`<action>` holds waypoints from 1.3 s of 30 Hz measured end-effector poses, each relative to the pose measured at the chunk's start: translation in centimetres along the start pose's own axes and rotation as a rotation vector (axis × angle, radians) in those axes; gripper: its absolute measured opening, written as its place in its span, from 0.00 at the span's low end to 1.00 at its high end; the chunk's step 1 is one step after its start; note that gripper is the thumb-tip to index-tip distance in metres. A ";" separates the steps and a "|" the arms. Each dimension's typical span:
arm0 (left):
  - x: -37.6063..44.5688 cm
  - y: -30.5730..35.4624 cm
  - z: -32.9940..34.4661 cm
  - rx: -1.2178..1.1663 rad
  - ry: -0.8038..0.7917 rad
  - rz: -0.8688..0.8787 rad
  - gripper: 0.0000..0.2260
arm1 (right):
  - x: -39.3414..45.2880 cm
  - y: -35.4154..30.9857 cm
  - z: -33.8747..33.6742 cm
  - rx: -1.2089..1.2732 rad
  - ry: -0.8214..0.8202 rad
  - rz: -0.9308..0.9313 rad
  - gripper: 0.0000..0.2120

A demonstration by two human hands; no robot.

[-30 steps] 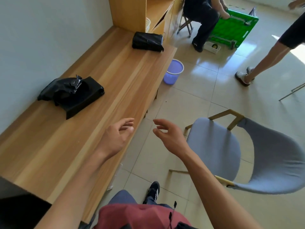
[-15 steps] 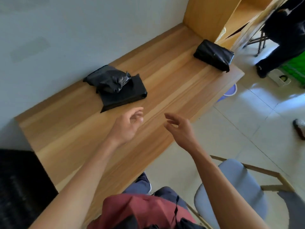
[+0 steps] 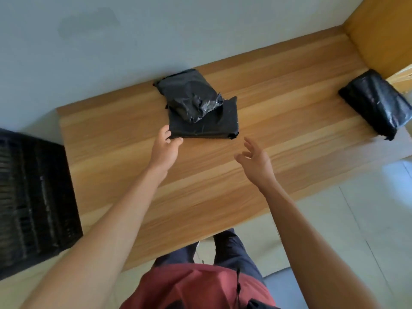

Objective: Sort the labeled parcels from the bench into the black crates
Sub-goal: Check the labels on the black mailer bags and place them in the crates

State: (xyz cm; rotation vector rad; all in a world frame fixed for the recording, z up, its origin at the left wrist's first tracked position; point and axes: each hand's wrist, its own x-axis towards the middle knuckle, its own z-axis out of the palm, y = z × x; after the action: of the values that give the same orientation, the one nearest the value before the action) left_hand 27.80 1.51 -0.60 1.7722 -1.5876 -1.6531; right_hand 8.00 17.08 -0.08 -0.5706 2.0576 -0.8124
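Observation:
Two black plastic-wrapped parcels are stacked near the wall on the wooden bench point(image 3: 200, 175): a crumpled parcel point(image 3: 189, 94) lies on top of a flat parcel point(image 3: 214, 126). My left hand point(image 3: 165, 148) touches the flat parcel's near-left corner, fingers apart, not gripping it. My right hand point(image 3: 254, 161) hovers open over the bench, a short way in front of the flat parcel's right end. A third black parcel point(image 3: 376, 103) lies at the bench's right end. A black crate point(image 3: 33, 197) stands on the floor at the bench's left end.
A grey wall runs behind the bench. A wooden cabinet point(image 3: 379, 30) rises at the far right. Tiled floor point(image 3: 345, 219) lies to my right, below the bench's front edge.
The view has swung left and closer to the bench. Both hands have reached forward; the left now touches the flat parcel's corner. The black crate has come into view.

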 end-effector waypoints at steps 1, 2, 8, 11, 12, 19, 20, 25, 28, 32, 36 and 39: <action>0.7 -0.2 0.2 -0.016 0.022 -0.036 0.30 | 1.2 -0.1 0.2 -0.017 -0.019 0.010 0.33; 1.3 -0.3 0.4 -0.029 0.039 -0.063 0.31 | 2.3 -0.3 0.4 -0.032 -0.037 0.017 0.34; 3.9 -1.1 2.0 -0.048 0.141 -0.185 0.32 | 7.1 -0.7 1.9 -0.029 -0.071 0.019 0.33; 4.3 -1.4 2.9 -0.010 0.125 -0.190 0.30 | 8.2 -0.4 2.6 -0.016 -0.059 -0.018 0.28; 4.1 -1.4 3.2 -0.007 0.122 -0.191 0.29 | 8.3 -0.2 2.7 -0.010 -0.047 -0.026 0.27; 2.2 -1.4 3.9 0.040 0.203 -0.093 0.22 | 6.4 0.3 1.5 0.008 0.059 -0.055 0.31; 1.9 -1.6 3.7 0.047 0.214 -0.073 0.20 | 5.9 0.3 1.2 -0.001 0.079 -0.067 0.32; -0.2 -1.7 3.1 0.012 0.225 -0.020 0.17 | 2.8 -0.1 0.6 0.071 0.131 -0.109 0.41; -1.6 -1.6 2.9 -0.032 0.212 -0.010 0.17 | 1.7 0.1 0.5 0.080 0.135 -0.135 0.43; -3.1 -1.9 2.3 -0.074 0.184 0.015 0.21 | 1.0 1.1 0.6 -0.118 0.123 -0.282 0.47; -4.7 -2.2 1.6 -0.101 0.189 0.052 0.22 | 1.3 2.1 1.0 -0.384 0.134 -0.449 0.48; -6.1 -2.3 1.1 -0.098 0.183 0.056 0.21 | 1.3 1.8 0.7 -0.491 0.189 -0.524 0.41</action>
State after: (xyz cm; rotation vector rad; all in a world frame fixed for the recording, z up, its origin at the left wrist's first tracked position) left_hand 29.56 7.75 0.63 1.7574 -1.4379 -1.4704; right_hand 7.66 17.26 -2.37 -1.3923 2.3281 -0.6579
